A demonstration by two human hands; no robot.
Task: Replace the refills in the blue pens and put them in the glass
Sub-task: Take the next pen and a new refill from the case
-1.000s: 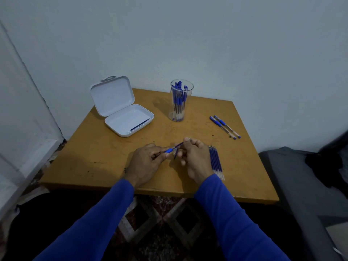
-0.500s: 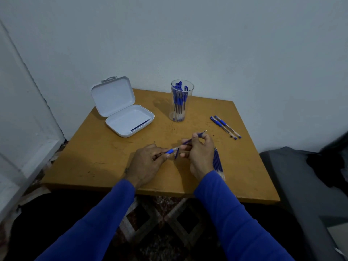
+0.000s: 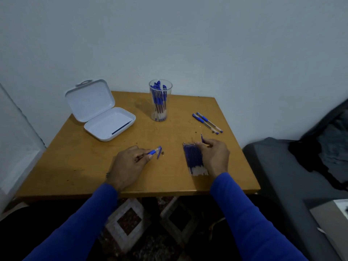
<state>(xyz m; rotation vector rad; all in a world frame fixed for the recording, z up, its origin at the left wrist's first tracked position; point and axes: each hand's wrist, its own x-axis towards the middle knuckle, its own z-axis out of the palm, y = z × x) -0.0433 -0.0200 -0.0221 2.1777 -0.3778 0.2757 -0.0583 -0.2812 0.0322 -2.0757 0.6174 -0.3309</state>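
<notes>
From the head camera, the left hand pinches a blue pen low over the wooden table, its cap just beside the tip. The right hand curls round a thin refill, resting against the row of refills. The glass stands at the far edge, full of blue pens. Two more pens lie to its right. An open white case holds one refill. No writing or brand can be read.

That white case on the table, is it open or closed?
Open. The white case has its lid tilted up and back toward the wall, and a single dark blue refill lies in its tray.
</notes>
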